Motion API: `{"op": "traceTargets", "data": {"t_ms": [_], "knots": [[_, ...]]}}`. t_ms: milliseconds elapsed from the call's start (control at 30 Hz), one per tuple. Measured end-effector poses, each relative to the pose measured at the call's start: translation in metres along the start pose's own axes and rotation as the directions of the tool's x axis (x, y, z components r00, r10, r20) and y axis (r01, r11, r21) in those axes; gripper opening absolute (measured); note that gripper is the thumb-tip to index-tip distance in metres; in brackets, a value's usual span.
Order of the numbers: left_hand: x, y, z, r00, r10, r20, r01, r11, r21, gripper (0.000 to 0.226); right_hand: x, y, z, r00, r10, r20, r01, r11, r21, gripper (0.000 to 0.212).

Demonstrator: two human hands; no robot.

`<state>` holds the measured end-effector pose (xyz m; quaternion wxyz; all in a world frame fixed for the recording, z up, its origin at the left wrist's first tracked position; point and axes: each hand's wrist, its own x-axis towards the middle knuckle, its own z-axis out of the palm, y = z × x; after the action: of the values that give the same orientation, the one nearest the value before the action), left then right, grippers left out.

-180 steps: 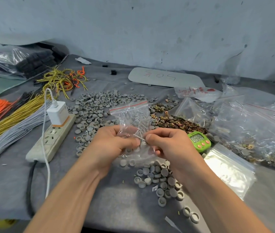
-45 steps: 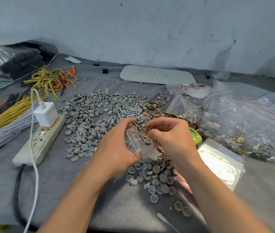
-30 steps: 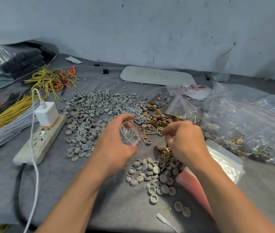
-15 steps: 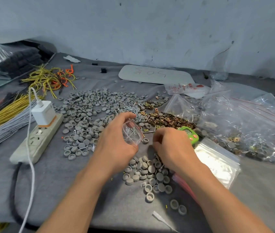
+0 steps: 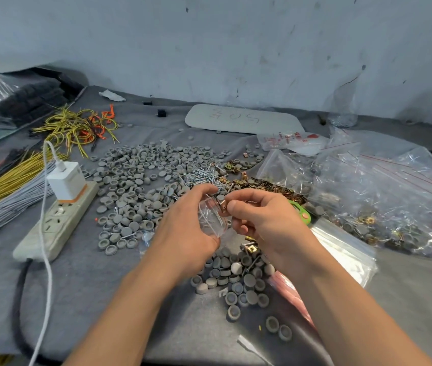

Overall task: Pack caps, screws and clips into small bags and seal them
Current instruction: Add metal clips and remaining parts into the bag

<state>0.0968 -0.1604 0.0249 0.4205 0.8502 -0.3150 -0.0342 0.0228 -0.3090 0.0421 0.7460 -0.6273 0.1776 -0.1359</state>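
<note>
Left hand (image 5: 183, 229) curls round small bag (image 5: 210, 220) above the desk (image 5: 90, 286); film thin, limp, slippery, so grip near its mouth; your right hand (image 5: 262, 220) pinches a light, stiff clip (image 5: 222, 206) at bag's 1 o'clock.

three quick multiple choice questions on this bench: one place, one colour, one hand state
1. The white charger cube sits: A) on the beige power strip B) among grey caps C) inside a bag
2. The small plastic timer behind the right hand is: A) orange B) blue C) green
3. The right hand: A) lies flat B) pinches a small metal clip beside the small clear plastic bag in the left hand C) grips wires

1 A, it is plugged into the strip; 2 C, a bright green edge shows; 3 B, thumb and forefinger close on the clip.
</note>
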Motion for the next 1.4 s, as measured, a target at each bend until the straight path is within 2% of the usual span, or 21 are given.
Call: {"op": "traceTargets", "data": {"t_ms": [200,267,333,400,467,533,600,633,667,800,867,900,933,1000,1067,1133,1200,1300,1400], "knots": [[0.001,-0.001,-0.002,1.0,-0.021,0.002,0.021,1.0,-0.017,0.088,-0.002,0.002,0.012,0.984,-0.18,-0.007,0.176,0.967,-0.184,0.014],[0.0,0.0,-0.004,1.0,-0.015,-0.01,0.014,0.999,-0.039,0.084,-0.003,0.0,0.008,0.972,-0.225,-0.06,0.206,0.951,-0.233,0.016],[-0.001,0.0,-0.006,1.0,-0.01,-0.018,0.008,0.997,-0.075,0.082,0.0,-0.003,-0.001,0.947,-0.277,-0.161,0.196,0.898,-0.393,0.017],[-0.003,-0.001,-0.007,1.0,-0.02,-0.022,0.017,0.992,-0.122,0.081,0.002,-0.006,-0.012,0.919,-0.333,-0.213,0.121,0.751,-0.65,0.022],[-0.003,0.0,-0.008,0.999,-0.027,-0.036,0.021,0.99,-0.14,0.079,0.002,-0.005,-0.017,0.941,-0.296,-0.165,0.025,0.547,-0.837,0.025],[-0.003,0.001,-0.009,0.999,-0.029,-0.043,0.022,0.99,-0.14,0.078,0.002,-0.001,-0.016,0.972,-0.203,-0.115,-0.04,0.34,-0.94,0.015],[-0.004,0.002,-0.009,0.999,-0.029,-0.045,0.023,0.992,-0.127,0.078,0.002,0.003,-0.012,0.981,-0.173,-0.085,-0.065,0.12,-0.991,0.006],[-0.005,0.003,-0.009,0.999,-0.03,-0.044,0.024,0.993,-0.12,0.078,0.002,0.005,-0.011,0.982,-0.171,-0.077,-0.067,0.06,-0.996,0.008],[-0.005,0.004,-0.009,0.999,-0.03,-0.042,0.025,0.993,-0.113,0.078,0.002,0.006,-0.008,0.984,-0.163,-0.077,-0.071,0.043,-0.997,0.008],[-0.006,0.006,-0.008,0.999,-0.027,-0.041,0.023,0.995,-0.093,0.079,0.001,0.005,-0.004,0.992,-0.109,-0.058,-0.053,0.048,-0.997,0.012],[-0.006,0.007,-0.008,0.999,-0.027,-0.039,0.024,0.996,-0.09,0.079,0.0,0.004,-0.003,0.991,-0.129,-0.024,-0.02,0.035,-0.999,0.012],[-0.006,0.006,-0.008,0.999,-0.027,-0.038,0.024,0.996,-0.088,0.079,0.0,0.004,-0.003,0.987,-0.163,-0.014,-0.004,0.06,-0.998,0.013],[-0.005,0.006,-0.008,0.999,-0.027,-0.037,0.024,0.996,-0.087,0.08,0.0,0.004,-0.003,0.978,-0.209,-0.02,0.008,0.133,-0.991,0.016],[-0.005,0.005,-0.008,0.999,-0.025,-0.037,0.022,0.997,-0.081,0.081,0.0,0.002,-0.004,0.948,-0.31,-0.07,0.057,0.383,-0.922,0.019],[-0.004,0.005,-0.007,0.999,-0.02,-0.033,0.018,0.997,-0.069,0.081,-0.002,-0.003,-0.002,0.911,-0.395,-0.12,0.165,0.615,-0.771,0.02],[-0.003,0.007,-0.005,1.0,-0.027,-0.005,0.027,0.998,-0.061,0.083,-0.006,-0.006,0.003,0.901,-0.416,-0.12,0.265,0.749,-0.607,0.021],[-0.003,0.008,-0.002,0.999,-0.035,0.018,0.036,0.998,-0.049,0.086,-0.01,-0.006,0.01,0.916,-0.397,-0.058,0.32,0.81,-0.491,0.021],[-0.002,0.008,-0.001,0.999,-0.037,0.039,0.04,0.997,-0.066,0.086,-0.011,-0.003,0.018,0.93,-0.366,0.031,0.336,0.813,-0.475,0.024],[-0.002,0.005,-0.004,0.999,-0.02,0.037,0.024,0.993,-0.111,0.083,-0.007,-0.004,0.018,0.933,-0.36,-0.006,0.325,0.849,-0.418,0.026]]}}
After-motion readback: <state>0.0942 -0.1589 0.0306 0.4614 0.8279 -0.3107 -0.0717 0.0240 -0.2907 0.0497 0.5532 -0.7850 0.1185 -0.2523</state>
